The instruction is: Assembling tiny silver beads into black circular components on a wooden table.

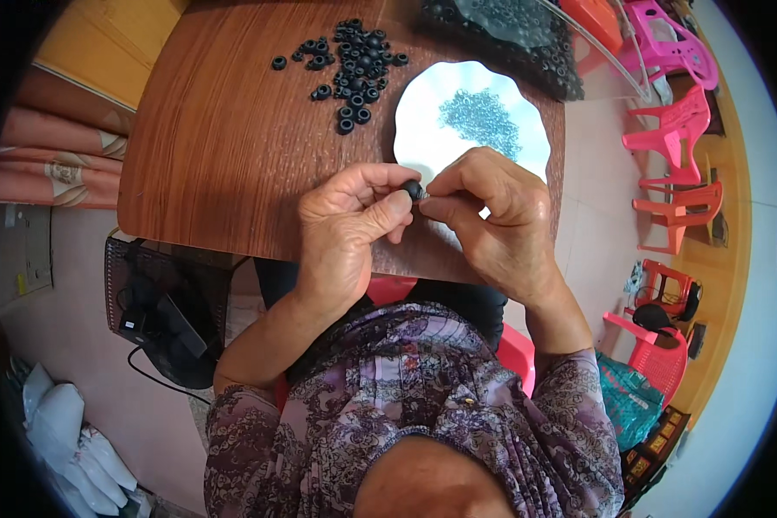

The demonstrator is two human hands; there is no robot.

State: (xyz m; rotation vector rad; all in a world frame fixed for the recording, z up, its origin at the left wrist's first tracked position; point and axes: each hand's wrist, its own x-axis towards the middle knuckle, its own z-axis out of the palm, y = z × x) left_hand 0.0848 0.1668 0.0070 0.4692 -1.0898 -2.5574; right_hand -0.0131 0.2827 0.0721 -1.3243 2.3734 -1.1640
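Both hands meet near the middle of the frame, above the lower edge of the table [216,147]. The left hand [345,216] rises from the lower left with its fingers pointing right; thumb and index finger pinch a round black part [413,188], the other fingers curled loosely beneath. The right hand [501,211] comes up from the lower right, back of the hand upward and wrist bent, its fingers pointing left. Its thumb and index fingertips close narrowly on a tiny silvery piece [425,195] right against the black part.

Just beyond the right hand, right of centre at the top, a white plate [419,99] with a wavy rim holds a heap of small silvery pieces [483,121]. At the upper right, a clear container [609,56] holds many black parts. More black parts [354,78] lie loose on the table, left of the plate.
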